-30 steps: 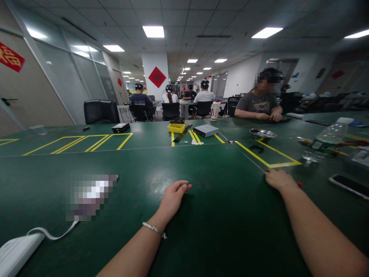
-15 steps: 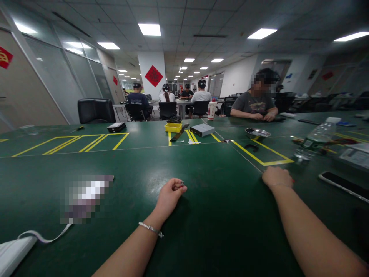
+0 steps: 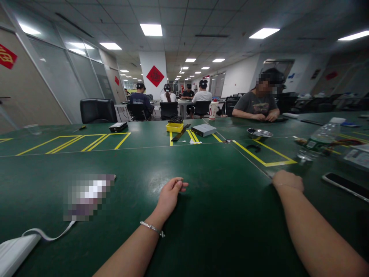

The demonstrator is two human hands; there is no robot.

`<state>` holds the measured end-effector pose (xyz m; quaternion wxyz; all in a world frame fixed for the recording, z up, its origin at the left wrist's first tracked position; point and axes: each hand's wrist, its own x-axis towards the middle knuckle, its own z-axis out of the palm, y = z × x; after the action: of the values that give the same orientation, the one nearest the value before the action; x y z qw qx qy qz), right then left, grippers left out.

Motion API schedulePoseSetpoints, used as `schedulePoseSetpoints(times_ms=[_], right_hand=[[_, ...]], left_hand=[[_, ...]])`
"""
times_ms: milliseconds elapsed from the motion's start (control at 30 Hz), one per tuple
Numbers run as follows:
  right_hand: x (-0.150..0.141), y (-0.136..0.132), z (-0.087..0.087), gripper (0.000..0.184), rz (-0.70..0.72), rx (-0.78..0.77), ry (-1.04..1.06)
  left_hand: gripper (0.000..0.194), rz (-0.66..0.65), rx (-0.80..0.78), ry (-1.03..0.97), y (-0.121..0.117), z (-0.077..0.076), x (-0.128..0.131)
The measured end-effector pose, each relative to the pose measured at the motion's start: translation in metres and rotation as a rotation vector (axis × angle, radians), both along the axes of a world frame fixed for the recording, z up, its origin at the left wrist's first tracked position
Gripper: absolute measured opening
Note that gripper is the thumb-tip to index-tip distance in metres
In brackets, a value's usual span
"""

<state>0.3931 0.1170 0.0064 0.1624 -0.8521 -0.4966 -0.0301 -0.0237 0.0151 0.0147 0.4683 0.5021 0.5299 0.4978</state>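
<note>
My left hand (image 3: 170, 193) rests low over the middle of the green table (image 3: 219, 215), thumb and forefinger pinched together. A tiny dark, shiny bit shows at the fingertips, too small to name. Off to the right, my right hand (image 3: 287, 182) is curled into a fist with its back towards me, close to the table seam and a yellow-taped box. Its fingers are turned away, so whatever they grip is hidden. A dark-screened phone (image 3: 347, 186) lies right of that fist. Left of my left hand lies a blurred-out phone-like device (image 3: 90, 196) with a white cable.
Farther back stand a yellow tray (image 3: 174, 127), a grey box-shaped drive (image 3: 203, 130), a metal bowl (image 3: 259, 134) and a white cup (image 3: 213, 110). A clear plastic bottle (image 3: 319, 142) stands at right. Across the table sits a person (image 3: 256, 104).
My right hand has shifted slightly right and turned; a red bit beside it no longer shows. In my left hand the fingers have shifted around the tiny item, which is now less visible.
</note>
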Motion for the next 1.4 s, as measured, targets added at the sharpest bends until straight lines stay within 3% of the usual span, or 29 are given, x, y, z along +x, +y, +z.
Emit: schedulePoseSetpoints(times_ms=[100, 233, 333, 467, 600, 700, 900, 1067, 1400], right_hand=[[-0.005, -0.004, 0.007, 0.024, -0.143, -0.157, -0.023], [-0.020, -0.002, 0.014, 0.022, 0.043, -0.042, -0.043], [-0.057, 0.001, 0.023, 0.018, 0.226, 0.092, 0.044], [-0.144, -0.014, 0.040, 0.017, 0.508, 0.164, 0.396], [-0.225, -0.048, 0.044, 0.020, 0.843, 0.003, 0.963], [-0.253, -0.066, 0.037, 0.016, 0.923, -0.098, 1.278], [-0.257, -0.072, 0.026, 0.021, 0.825, -0.148, 1.599], [-0.257, -0.071, 0.027, 0.018, 0.771, -0.257, 1.803], [-0.256, -0.071, 0.021, 0.014, 0.743, -0.309, 1.838]], left_hand=[[0.024, -0.014, -0.001, -0.011, 0.001, 0.000, 0.001], [0.019, -0.004, 0.029, -0.007, 0.004, -0.004, 0.002], [0.017, 0.027, 0.073, 0.009, 0.005, -0.007, 0.003], [0.016, 0.023, 0.099, 0.024, 0.004, -0.007, 0.003], [0.013, -0.012, 0.089, 0.016, 0.004, -0.007, 0.003], [0.013, -0.049, 0.095, 0.029, 0.004, -0.007, 0.002], [0.024, -0.067, 0.097, 0.118, 0.001, -0.003, 0.001], [0.020, -0.051, 0.121, 0.175, 0.002, -0.003, 0.002], [0.012, 0.042, 0.124, 0.237, 0.001, -0.006, 0.002]])
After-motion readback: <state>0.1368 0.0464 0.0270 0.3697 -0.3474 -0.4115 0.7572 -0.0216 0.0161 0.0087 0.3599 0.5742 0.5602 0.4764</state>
